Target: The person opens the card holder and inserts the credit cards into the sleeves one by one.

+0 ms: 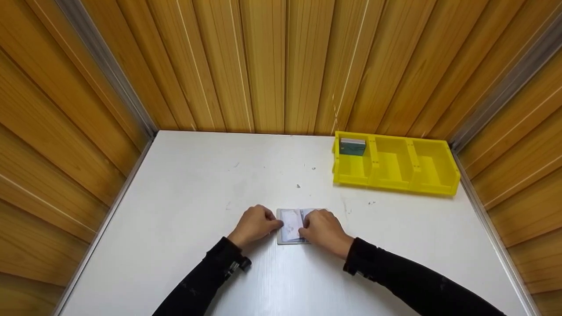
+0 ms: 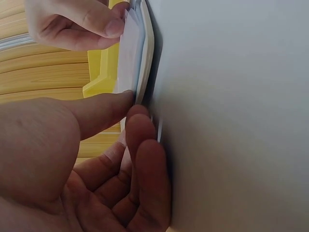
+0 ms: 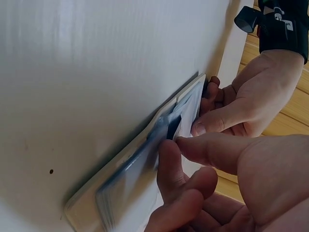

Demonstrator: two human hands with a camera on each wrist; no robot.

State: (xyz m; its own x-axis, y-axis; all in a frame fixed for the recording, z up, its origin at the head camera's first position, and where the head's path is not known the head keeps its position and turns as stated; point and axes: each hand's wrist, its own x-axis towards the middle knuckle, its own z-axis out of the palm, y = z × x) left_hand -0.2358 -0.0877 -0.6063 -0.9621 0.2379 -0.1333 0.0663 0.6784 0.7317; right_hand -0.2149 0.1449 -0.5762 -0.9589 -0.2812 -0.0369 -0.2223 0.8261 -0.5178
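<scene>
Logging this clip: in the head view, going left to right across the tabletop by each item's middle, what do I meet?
Left hand → pale booklet → right hand → yellow three-compartment bin.

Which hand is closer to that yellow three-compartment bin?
Right: the right hand is at the right half of the open booklet, in front of and slightly left of the bin; the left hand, at the booklet's left edge, is farther away.
</scene>
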